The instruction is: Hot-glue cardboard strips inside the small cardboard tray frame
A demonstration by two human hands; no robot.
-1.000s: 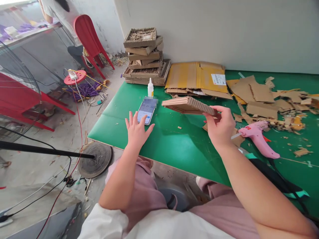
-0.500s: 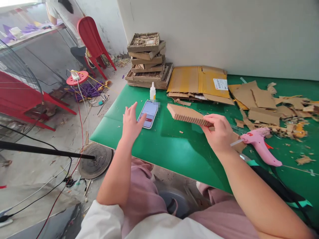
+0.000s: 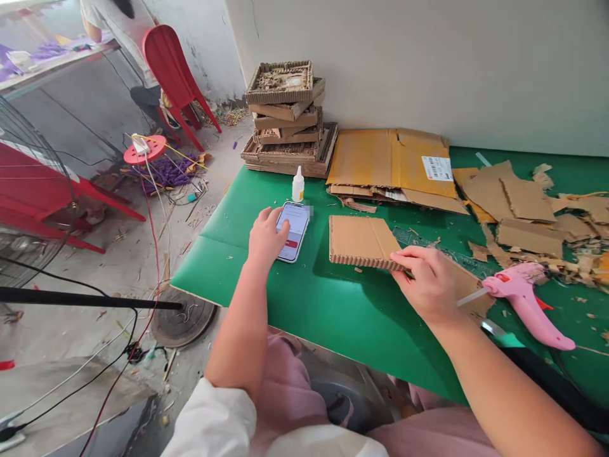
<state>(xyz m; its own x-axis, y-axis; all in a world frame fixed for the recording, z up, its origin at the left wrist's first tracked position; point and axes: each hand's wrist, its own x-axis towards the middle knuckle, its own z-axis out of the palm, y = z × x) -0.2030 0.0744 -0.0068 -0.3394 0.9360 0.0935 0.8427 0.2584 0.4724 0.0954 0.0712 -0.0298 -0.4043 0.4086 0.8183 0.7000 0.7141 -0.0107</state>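
Observation:
My right hand (image 3: 425, 279) pinches the near right corner of a flat, shallow cardboard box (image 3: 364, 238). Its smooth brown face is turned up, and ridged corrugated strips run along its edges. The box is held above the green tabletop and casts a shadow there. My left hand (image 3: 267, 236) is at the left edge of a smartphone (image 3: 294, 230) with a lit screen, the thumb over the screen. Its fingers are apart and hold nothing; I cannot tell if they touch the phone. A small white glue bottle (image 3: 298, 186) stands upright just behind the phone.
Stacked cardboard trays (image 3: 285, 117) stand at the table's back left, beside a flattened yellow-taped carton (image 3: 387, 162). Torn cardboard scraps (image 3: 528, 231) cover the right side. A pink glue gun (image 3: 528, 301) lies near my right forearm. A person sits on a red chair (image 3: 174, 70) far left.
My right hand has tilted the cardboard box so its broad face shows more. My left hand has come down closer to the phone. The camera view has shifted slightly.

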